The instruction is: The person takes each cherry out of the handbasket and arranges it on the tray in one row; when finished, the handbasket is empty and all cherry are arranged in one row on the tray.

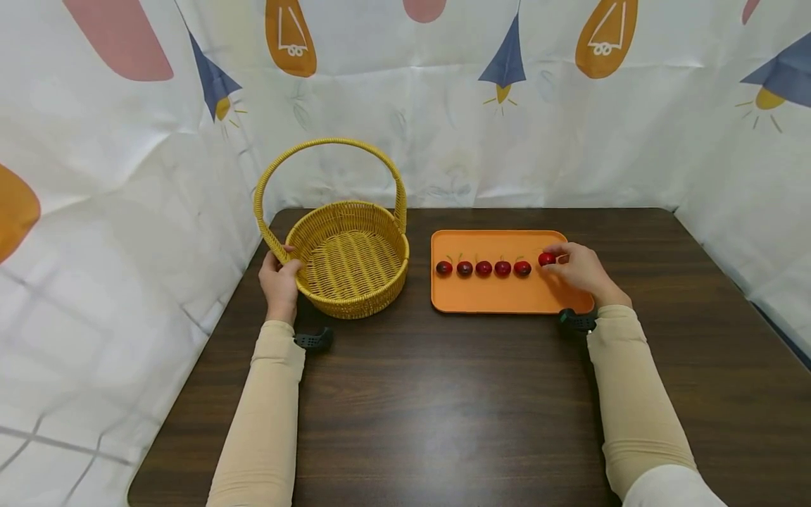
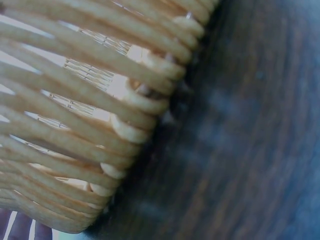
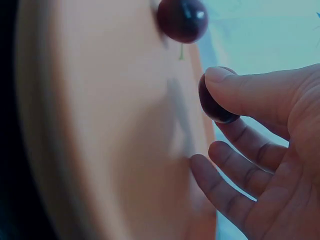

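A yellow wicker basket [image 1: 345,310] with a tall arched handle [image 1: 338,141] stands on the left of the table, its inside bare. My left hand [image 1: 279,285] grips its left side where the handle meets the rim. In the left wrist view the woven wall [image 2: 75,125] fills the upper left, with only a bit of finger at the bottom corner. Over the right end of an orange tray [image 1: 494,299], my right hand [image 1: 584,271] pinches a dark red cherry [image 3: 215,105] between thumb and index finger. Several stemmed cherries [image 1: 483,268] lie in a row on the tray.
The dark wood-grain table [image 1: 431,408] runs under everything, its left edge close to the left forearm. A white patterned cloth [image 1: 405,141] hangs behind the table and along both sides. Each wrist wears a black strap device [image 1: 313,339].
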The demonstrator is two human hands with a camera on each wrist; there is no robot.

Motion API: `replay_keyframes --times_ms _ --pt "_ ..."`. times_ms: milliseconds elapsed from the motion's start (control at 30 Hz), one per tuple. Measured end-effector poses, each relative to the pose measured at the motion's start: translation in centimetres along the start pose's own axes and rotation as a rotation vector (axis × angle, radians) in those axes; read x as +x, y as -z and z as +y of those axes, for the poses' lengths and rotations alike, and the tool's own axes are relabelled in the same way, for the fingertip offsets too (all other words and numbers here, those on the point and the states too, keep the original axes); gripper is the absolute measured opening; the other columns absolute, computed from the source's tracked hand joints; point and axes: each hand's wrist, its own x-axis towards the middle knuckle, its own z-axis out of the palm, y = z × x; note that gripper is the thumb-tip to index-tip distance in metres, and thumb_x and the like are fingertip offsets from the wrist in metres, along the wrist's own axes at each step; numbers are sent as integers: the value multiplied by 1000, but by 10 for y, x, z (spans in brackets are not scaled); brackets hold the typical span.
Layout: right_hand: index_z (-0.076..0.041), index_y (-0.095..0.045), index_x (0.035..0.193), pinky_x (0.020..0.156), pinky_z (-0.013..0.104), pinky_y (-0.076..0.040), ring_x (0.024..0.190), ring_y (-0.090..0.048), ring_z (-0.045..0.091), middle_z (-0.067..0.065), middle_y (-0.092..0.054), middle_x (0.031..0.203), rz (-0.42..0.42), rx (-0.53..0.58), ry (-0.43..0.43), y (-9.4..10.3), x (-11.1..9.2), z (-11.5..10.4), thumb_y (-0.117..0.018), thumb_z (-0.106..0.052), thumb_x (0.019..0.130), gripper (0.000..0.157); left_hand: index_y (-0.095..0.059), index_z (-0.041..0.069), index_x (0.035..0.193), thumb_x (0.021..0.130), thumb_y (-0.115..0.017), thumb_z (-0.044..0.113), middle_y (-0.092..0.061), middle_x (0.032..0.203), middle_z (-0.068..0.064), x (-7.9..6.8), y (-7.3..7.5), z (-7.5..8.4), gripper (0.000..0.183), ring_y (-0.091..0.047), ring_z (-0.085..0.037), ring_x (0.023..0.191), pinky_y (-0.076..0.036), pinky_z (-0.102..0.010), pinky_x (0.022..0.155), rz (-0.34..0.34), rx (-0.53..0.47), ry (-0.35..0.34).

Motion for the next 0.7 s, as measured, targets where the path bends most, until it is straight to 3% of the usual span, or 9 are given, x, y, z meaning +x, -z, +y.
replay_keyframes --times_ms 700 --pt "-2 -54 130 98 54 -40 112 -53 39 23 -55 126 -87 2 -7 -2 -1 1 -65 -20 94 42 -58 5 118 88 -56 0 -53 113 -9 -1 1 4 30 -49 -17 88 -41 -36 79 -2 5 27"
